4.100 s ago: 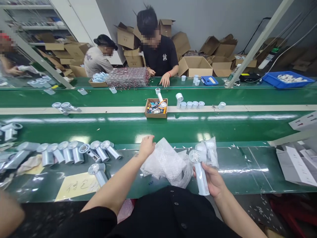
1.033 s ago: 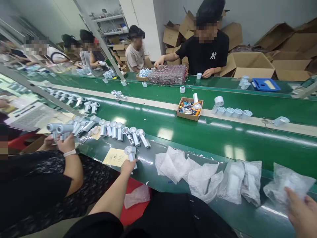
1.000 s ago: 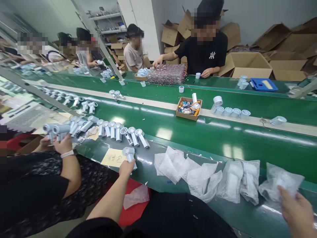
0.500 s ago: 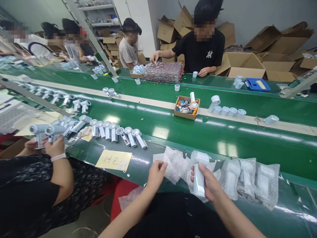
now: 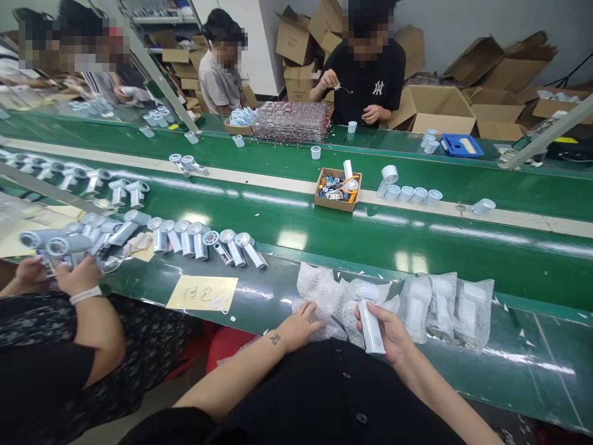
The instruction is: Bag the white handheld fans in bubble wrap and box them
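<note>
My right hand (image 5: 393, 330) is wrapped around the handle of a pale blue handheld fan (image 5: 371, 329), its round head tilted away from me. Under and behind that head lie loose bubble-wrap bags (image 5: 317, 285). At their near edge rests my left hand (image 5: 301, 326), palm down with fingers apart, touching the bags and gripping nothing that I can see. To the right, several fans in bubble bags (image 5: 442, 303) lie side by side on the bench.
A yellow handwritten paper (image 5: 202, 293) lies left of my hands. Beyond it stands a row of unwrapped fans (image 5: 199, 238). On the green belt sits a carton of small parts (image 5: 337, 199). A co-worker's hands (image 5: 78, 275) hold fans at left; another person works opposite.
My left hand has gone from a raised pinch at the bags to lying lower with its fingers spread. My right hand still holds the fan. The whole view has shifted.
</note>
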Tool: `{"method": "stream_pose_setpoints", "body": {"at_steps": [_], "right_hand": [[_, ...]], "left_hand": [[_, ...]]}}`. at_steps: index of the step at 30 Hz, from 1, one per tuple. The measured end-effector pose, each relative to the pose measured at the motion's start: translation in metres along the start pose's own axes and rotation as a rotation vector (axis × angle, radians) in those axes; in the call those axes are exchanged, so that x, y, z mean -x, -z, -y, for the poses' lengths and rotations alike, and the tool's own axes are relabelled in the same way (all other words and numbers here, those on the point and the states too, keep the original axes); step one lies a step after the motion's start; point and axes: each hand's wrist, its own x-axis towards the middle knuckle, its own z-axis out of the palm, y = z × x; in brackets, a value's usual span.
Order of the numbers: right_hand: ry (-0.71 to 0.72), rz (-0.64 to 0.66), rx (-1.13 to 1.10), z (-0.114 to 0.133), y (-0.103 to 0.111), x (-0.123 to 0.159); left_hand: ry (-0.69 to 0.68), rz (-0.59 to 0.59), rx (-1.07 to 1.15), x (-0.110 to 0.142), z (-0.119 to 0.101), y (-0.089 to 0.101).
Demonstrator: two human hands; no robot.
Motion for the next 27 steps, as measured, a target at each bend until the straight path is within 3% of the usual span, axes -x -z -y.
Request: {"method": "stream_pose_setpoints", "body": {"at_steps": [2, 4, 7, 10, 13, 15, 18, 20, 22, 27], "right_hand": [[-0.015, -0.039, -0.051, 0.0, 0.002, 0.004], [-0.011, -0.075, -0.093, 0.004, 0.005, 0.012], [0.024, -0.072, -0.121, 0.011, 0.01, 0.032], [0.058, 0.059, -0.099, 0.016, 0.013, 0.057], [0.014, 0.354, -0.01, 0.016, 0.003, 0.076], [-0.014, 0.506, 0.039, 0.015, -0.009, 0.082], [0.031, 0.554, 0.049, 0.016, -0.02, 0.081], [0.079, 0.519, 0.022, 0.019, -0.014, 0.076], [0.143, 0.451, -0.026, 0.024, 0.003, 0.07], [0.24, 0.125, -0.165, 0.027, 0.04, 0.044]], "left_hand": [[-0.047, 0.006, -0.116, -0.001, 0.001, -0.002], [-0.027, -0.108, -0.139, -0.001, -0.004, 0.005], [0.053, -0.368, -0.078, 0.003, -0.024, 0.031], [0.104, -0.539, 0.158, 0.003, -0.052, 0.067], [0.124, -0.571, 0.575, -0.005, -0.082, 0.092], [0.124, -0.548, 0.796, -0.011, -0.102, 0.097], [0.13, -0.456, 0.962, -0.014, -0.121, 0.091], [0.143, -0.452, 1.024, -0.017, -0.119, 0.089], [0.146, -0.511, 0.99, -0.026, -0.103, 0.095], [0.245, -0.531, 0.616, -0.079, -0.046, 0.129]]}}
